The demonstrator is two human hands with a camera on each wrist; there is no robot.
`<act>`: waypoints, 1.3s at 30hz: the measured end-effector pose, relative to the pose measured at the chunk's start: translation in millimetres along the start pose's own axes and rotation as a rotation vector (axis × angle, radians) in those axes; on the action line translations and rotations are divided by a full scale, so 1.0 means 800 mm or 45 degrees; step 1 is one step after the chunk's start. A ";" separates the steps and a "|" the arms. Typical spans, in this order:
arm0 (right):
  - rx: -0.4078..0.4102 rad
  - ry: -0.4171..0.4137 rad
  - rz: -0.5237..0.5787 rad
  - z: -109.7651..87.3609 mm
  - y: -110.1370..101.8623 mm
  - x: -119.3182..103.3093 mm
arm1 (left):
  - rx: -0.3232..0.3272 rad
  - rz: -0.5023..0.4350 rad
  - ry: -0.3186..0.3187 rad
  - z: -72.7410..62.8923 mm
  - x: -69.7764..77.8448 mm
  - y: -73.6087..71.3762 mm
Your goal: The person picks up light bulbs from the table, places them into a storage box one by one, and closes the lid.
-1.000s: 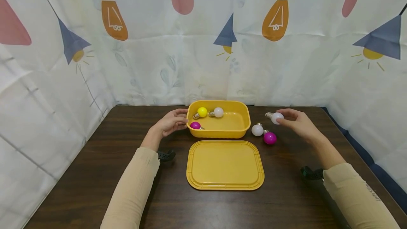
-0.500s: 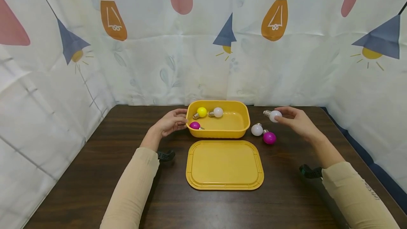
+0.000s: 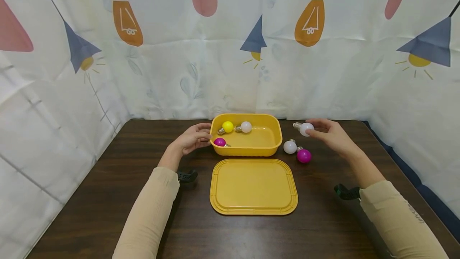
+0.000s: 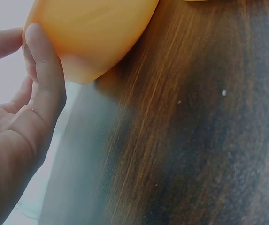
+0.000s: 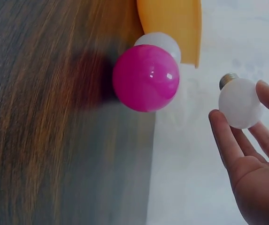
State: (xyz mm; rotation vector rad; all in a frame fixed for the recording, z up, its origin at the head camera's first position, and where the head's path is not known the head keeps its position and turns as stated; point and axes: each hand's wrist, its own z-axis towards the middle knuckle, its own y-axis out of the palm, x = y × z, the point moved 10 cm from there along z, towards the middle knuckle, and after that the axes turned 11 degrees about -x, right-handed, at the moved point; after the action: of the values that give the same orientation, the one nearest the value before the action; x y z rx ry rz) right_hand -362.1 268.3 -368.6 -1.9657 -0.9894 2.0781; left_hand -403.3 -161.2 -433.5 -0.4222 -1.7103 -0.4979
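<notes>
A white light bulb (image 3: 306, 129) is pinched by its globe between the thumb and fingertips of my right hand (image 3: 332, 137); its metal screw base points left. Both are off to the right of the yellow plastic box (image 3: 251, 152). My left hand (image 3: 194, 138) grips the left end of that box, thumb and fingers at its rim, as the left wrist view shows on the box wall (image 4: 92, 37). Inside the box lie a yellow bulb (image 3: 227, 126), a white bulb (image 3: 246, 127) and a magenta bulb (image 3: 219, 142). Another magenta bulb (image 5: 146, 78) and a white bulb (image 3: 290, 147) rest on the table beside it.
A flat yellow lid (image 3: 253, 187) lies on the dark wooden table (image 3: 108, 195), just in front of the box. White patterned fabric (image 3: 215, 71) hangs behind the table and along its sides.
My right hand has moved slightly left with the white bulb, closer to the box. The left hand keeps its hold on the box, and the other bulbs lie as before.
</notes>
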 end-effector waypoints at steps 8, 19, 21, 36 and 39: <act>-0.031 -0.026 0.003 0.004 0.008 -0.015 | -0.004 -0.006 0.006 0.002 -0.002 -0.002; -0.056 -0.050 0.019 0.014 0.017 -0.026 | -0.001 -0.012 0.004 0.002 -0.001 -0.001; -0.058 -0.057 0.037 0.017 0.019 -0.028 | 0.001 -0.013 0.006 0.003 -0.002 -0.002; -0.092 -0.075 0.089 0.035 0.036 -0.038 | 0.019 -0.036 -0.007 0.003 -0.004 -0.003; -0.101 -0.087 0.087 0.037 0.039 -0.041 | 0.016 -0.029 -0.004 0.002 -0.002 -0.002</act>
State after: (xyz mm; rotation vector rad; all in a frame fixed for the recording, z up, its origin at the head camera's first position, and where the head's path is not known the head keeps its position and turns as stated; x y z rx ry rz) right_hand -373.9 216.5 -358.7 -2.0052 -1.0471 2.1886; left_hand -405.3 -162.0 -435.8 -0.3954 -1.7221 -0.5029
